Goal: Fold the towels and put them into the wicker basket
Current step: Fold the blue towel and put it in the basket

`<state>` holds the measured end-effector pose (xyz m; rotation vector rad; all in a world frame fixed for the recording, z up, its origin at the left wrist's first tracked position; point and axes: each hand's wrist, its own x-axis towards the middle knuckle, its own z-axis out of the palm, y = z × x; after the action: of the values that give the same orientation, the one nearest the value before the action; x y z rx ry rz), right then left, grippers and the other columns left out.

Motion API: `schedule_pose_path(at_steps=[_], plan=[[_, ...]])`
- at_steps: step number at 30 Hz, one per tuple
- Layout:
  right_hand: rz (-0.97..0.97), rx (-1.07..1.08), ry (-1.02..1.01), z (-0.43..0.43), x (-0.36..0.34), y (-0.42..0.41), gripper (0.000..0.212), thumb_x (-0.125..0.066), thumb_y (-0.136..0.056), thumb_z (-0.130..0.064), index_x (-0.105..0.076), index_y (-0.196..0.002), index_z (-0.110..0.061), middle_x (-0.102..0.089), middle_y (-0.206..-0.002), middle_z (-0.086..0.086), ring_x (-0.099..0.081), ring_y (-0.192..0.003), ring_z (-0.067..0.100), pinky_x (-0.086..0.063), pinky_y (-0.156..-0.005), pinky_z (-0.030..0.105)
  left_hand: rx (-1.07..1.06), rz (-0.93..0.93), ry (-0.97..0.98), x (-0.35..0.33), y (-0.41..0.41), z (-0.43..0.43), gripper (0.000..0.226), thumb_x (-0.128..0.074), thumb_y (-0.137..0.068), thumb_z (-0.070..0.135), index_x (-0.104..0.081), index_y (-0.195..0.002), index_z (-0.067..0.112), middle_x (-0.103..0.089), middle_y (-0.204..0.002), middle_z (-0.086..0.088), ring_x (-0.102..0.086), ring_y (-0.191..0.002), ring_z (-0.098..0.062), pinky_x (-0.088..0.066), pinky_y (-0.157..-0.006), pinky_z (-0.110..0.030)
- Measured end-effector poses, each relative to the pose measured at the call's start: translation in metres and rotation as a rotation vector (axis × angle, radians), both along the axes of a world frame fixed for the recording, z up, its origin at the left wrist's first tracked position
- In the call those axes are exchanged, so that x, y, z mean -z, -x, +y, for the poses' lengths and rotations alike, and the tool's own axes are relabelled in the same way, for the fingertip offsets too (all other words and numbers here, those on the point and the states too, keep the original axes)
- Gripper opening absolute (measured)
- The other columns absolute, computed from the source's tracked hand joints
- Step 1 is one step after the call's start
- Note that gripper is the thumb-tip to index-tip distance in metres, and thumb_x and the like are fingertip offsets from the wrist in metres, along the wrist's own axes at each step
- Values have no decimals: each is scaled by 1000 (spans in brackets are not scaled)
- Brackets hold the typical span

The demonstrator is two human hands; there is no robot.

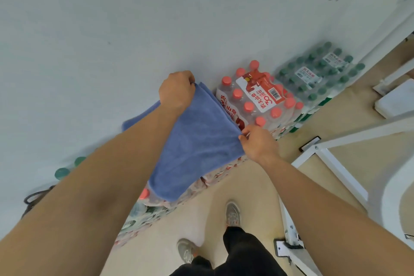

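A pale grey wall (112,29) fills the upper view, meeting a beige floor (251,186) below. Along the foot of the wall stand shrink-wrapped packs of bottles: a red-capped pack (257,101) directly beyond the hands, and a green-capped pack (318,74) just beside it to the right. A white metal frame (333,161) stands on the floor at the right.

The blue towel (197,145) hangs in the air in front of the red-capped pack, hiding part of it, folded with layered edges showing at its top. The left hand (177,93) clenches round the towel's upper corner; the right hand (258,144) pinches its right edge. Two grey shoes (233,214) stand on the floor below.
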<state>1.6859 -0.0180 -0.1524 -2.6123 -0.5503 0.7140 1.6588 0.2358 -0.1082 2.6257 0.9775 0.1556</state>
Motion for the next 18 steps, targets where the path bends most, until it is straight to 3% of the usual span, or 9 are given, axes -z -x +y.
schedule_pose_path(at_steps=[6, 13, 16, 18], plan=[[11, 23, -20, -4, 15, -5, 12, -53, -92, -30, -62, -91, -24, -62, -82, -3, -56, -76, 24, -42, -64, 31, 34, 51, -94, 21, -25, -1, 23, -49, -95, 22, -68, -107, 21, -68, -106, -8, -63, -92, -33, -43, -67, -34], [-32, 94, -101, -10, 19, -4, 14, -54, -84, -32, -51, -75, -22, -57, -73, -3, -55, -68, 19, -42, -56, 31, 42, 2, -139, 36, -36, -13, 22, -46, -97, 19, -65, -108, 19, -66, -104, -6, -62, -82, -32, -44, -62, -33], [-4, 97, -87, -10, 25, -6, 8, -52, -86, -30, -51, -82, -23, -56, -86, -3, -56, -74, 22, -46, -61, 36, 56, 0, -108, 42, -41, -17, 23, -46, -98, 19, -64, -110, 20, -67, -106, -5, -63, -84, -31, -45, -63, -33], [21, 80, -70, -11, 29, -6, 14, -52, -87, -26, -54, -100, -20, -55, -103, -1, -56, -84, 25, -47, -66, 38, 75, 7, -58, 47, -44, -19, 26, -44, -98, 18, -63, -116, 21, -68, -106, -6, -64, -88, -30, -50, -68, -36]])
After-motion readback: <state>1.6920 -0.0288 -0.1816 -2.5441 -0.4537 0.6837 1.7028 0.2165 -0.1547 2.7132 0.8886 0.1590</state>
